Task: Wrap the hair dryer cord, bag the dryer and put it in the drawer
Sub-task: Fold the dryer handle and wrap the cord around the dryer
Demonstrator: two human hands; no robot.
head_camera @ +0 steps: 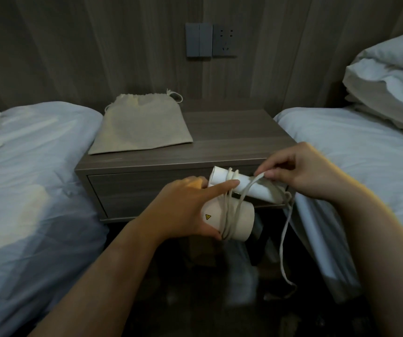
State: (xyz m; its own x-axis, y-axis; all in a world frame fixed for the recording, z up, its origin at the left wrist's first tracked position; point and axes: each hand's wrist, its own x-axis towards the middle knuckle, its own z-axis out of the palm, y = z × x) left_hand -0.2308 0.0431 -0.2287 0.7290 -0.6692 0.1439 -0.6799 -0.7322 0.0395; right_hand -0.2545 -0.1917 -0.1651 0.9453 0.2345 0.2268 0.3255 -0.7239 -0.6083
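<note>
A white hair dryer (241, 221) is held in front of the nightstand, its handle (256, 187) folded beside the barrel. My left hand (183, 210) grips the barrel, index finger stretched over the handle. Several turns of the white cord (229, 215) lie around the dryer. My right hand (302, 171) pinches the cord at the handle; a loose length of it hangs down toward the floor. A beige drawstring bag (142, 125) lies flat on the left of the nightstand top. The drawer (127, 190) below it is closed.
The wooden nightstand (232, 139) stands between two beds: a white-sheeted bed at left (25, 178) and another at right (365, 154) with stacked pillows (390, 81). Wall switches and a socket (211, 40) are above. The floor below is dark and cluttered.
</note>
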